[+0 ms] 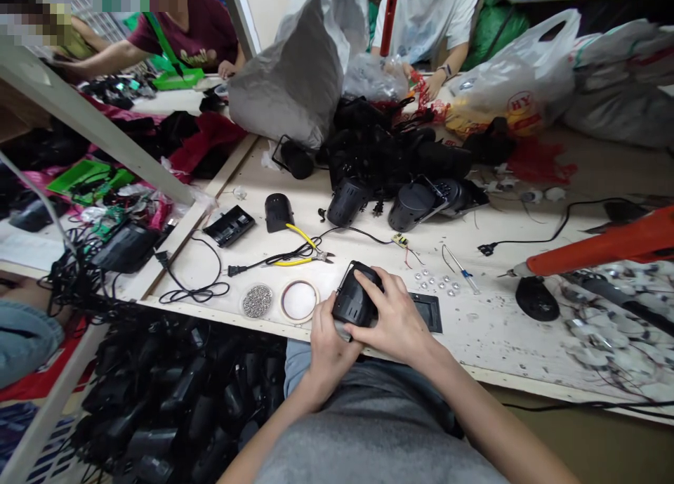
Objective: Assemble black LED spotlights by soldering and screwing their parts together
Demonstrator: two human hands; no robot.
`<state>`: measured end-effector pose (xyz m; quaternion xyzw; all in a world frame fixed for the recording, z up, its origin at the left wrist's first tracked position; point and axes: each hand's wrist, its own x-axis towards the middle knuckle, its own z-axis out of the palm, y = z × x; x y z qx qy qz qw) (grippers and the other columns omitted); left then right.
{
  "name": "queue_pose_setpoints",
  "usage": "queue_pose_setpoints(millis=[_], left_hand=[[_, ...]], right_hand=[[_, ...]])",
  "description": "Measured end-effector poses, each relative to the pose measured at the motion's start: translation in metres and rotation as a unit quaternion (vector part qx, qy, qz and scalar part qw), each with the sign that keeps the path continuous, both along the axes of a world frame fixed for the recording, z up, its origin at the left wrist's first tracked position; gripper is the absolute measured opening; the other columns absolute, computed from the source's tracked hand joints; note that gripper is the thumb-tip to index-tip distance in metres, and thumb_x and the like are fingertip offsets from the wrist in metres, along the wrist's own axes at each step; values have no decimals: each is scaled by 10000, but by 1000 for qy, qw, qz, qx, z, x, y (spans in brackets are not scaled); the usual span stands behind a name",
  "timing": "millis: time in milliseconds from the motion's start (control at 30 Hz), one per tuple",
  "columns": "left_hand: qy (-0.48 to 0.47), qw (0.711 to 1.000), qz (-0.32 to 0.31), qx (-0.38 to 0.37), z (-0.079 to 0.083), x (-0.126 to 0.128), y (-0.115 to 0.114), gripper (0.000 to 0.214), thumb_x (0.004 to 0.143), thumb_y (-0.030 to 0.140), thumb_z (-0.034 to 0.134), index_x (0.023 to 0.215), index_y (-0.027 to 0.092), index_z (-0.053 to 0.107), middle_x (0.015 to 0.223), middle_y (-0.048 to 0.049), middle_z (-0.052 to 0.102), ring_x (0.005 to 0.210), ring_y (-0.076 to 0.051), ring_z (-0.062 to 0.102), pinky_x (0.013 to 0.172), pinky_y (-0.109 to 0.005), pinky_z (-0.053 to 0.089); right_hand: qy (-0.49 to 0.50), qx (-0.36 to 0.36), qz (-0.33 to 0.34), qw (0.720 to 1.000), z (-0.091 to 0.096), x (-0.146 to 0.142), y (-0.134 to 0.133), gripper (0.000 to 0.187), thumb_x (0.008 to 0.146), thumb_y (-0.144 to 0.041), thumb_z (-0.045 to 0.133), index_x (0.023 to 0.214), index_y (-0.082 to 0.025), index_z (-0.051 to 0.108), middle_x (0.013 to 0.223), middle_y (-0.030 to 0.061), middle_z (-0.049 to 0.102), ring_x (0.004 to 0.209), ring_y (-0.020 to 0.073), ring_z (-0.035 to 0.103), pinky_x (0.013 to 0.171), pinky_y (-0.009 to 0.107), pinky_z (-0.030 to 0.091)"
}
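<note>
A black plastic housing [352, 303], with a thin bar along its side, is held at the table's front edge. My left hand [331, 338] grips its lower left side. From the right, my right hand [394, 314] lies over it, fingers on top and thumb near its lower end. Just beyond my right hand is a flat black rectangular frame [429, 312], partly covered. Left of the housing lie a roll of tape [286, 303] and a round dish of small screws [257, 301]. Yellow-handled cutting pliers [298, 262] rest behind them, beside a black plug cord [239, 268].
Black lamp-like housings [411, 206] and a dark heap fill the back. An orange power screwdriver [595, 242] juts in from the right above white parts [616, 329]. More black housings [184, 400] are piled below left. Co-workers sit across the table and at left.
</note>
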<state>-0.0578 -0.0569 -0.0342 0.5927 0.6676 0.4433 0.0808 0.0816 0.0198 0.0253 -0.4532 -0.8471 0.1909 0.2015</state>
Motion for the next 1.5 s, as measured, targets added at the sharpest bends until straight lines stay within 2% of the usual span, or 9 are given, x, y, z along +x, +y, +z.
queue_pose_setpoints(millis=[233, 400, 667, 767, 1033, 1167, 1267, 1400, 1500], left_hand=[[-12, 1000, 2, -16, 2, 0, 0, 689, 710, 185, 669, 1361, 151, 446, 1156, -140, 603, 1056, -297, 626, 895, -462, 554], [-18, 1000, 7, -5, 2, 0, 1, 654, 724, 219, 688, 1336, 151, 469, 1130, -133, 607, 1038, -293, 631, 880, -457, 558], [-22, 1000, 16, -10, 2, 3, 0, 714, 679, 188, 723, 1340, 158, 458, 1128, -123, 612, 1043, -292, 636, 899, -458, 555], [-22, 1000, 18, -10, 0, 4, -1, 732, 666, 170, 719, 1348, 162, 452, 1145, -124, 612, 1055, -292, 639, 911, -457, 554], [-9, 999, 29, -14, 0, 5, 0, 739, 643, 160, 686, 1344, 164, 452, 1145, -124, 615, 1067, -293, 638, 910, -460, 564], [-3, 1000, 20, -3, 0, 5, 1, 692, 680, 157, 654, 1342, 159, 452, 1126, -121, 620, 1052, -283, 640, 908, -453, 564], [-1, 1000, 13, 9, 0, 4, 1, 667, 694, 153, 637, 1335, 156, 450, 1114, -119, 618, 1041, -276, 641, 897, -444, 567], [6, 1000, 19, -1, 2, 4, 2, 666, 693, 153, 644, 1331, 150, 455, 1120, -126, 616, 1043, -280, 635, 890, -443, 570], [14, 1000, 28, -3, 2, 5, 2, 647, 703, 141, 636, 1327, 148, 465, 1097, -125, 618, 1020, -275, 638, 880, -437, 570]], right_hand=[[7, -2, 5, 1000, 3, 0, 2, 877, 707, -506, 807, 1460, -162, 517, 1421, 226, 488, 1245, 385, 530, 1028, 600, 522], [26, -3, 3, 1000, 2, 0, 4, 849, 704, -514, 799, 1455, -226, 527, 1411, 199, 511, 1237, 391, 540, 1003, 640, 520], [11, -8, 7, 1000, 2, 2, 6, 829, 701, -476, 794, 1445, -208, 545, 1418, 199, 519, 1228, 388, 548, 1017, 629, 513], [12, -5, 6, 1000, 1, 4, 7, 821, 704, -485, 782, 1450, -242, 539, 1413, 180, 525, 1226, 395, 539, 1004, 650, 510], [37, 27, 12, 999, -6, 5, 2, 783, 750, -463, 749, 1467, -264, 506, 1407, 161, 500, 1225, 379, 525, 1015, 623, 510], [53, 67, 8, 996, -12, 5, -2, 762, 786, -471, 728, 1468, -221, 499, 1422, 186, 454, 1227, 375, 505, 1018, 603, 510], [59, 79, 12, 995, -15, 5, -3, 773, 790, -471, 733, 1480, -233, 477, 1424, 184, 441, 1234, 379, 497, 1017, 611, 503], [56, 91, 18, 994, -13, 4, -3, 769, 799, -487, 729, 1470, -201, 484, 1397, 203, 452, 1207, 374, 495, 1001, 593, 510], [46, 129, 15, 991, -11, 2, -4, 730, 814, -476, 713, 1452, -185, 509, 1401, 211, 439, 1217, 383, 481, 1012, 609, 485]])
